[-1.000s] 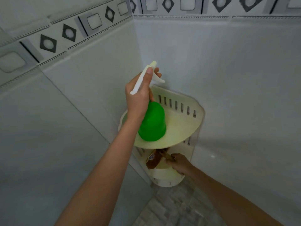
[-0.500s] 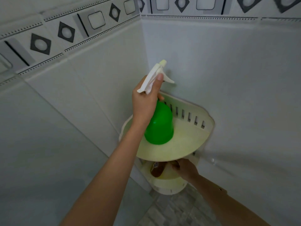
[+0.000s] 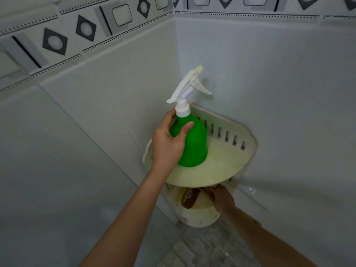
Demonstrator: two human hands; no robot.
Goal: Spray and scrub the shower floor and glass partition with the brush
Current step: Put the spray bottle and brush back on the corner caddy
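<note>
So the left hand point(image 3: 167, 145) has slid down off the trigger head. A second ago it was wrapped round the white sprayer; now the fingers and thumb are curled round the green shoulder of the bottle point(image 3: 194, 143), just under the collar. The bottle sits on the top shelf point(image 3: 221, 166) of the corner rack, base down. To me that looks like regripping for a proper lift, so no spraying yet.

The bottle's long axis is upright, nozzle point(image 3: 199, 68) aimed at the far corner and the trigger sticking out right. It'll need turning round before it's any use on the floor point(image 3: 202, 251).

The right hand point(image 3: 223, 199) hasn't left the bottom shelf point(image 3: 198, 214) and looks closed round the brown handle of the brush point(image 3: 189, 197), though the top shelf hides part of the fingers. The brush lies roughly left-right, head left with yellow bristles on its left edge, handle running right into the hand.
</note>
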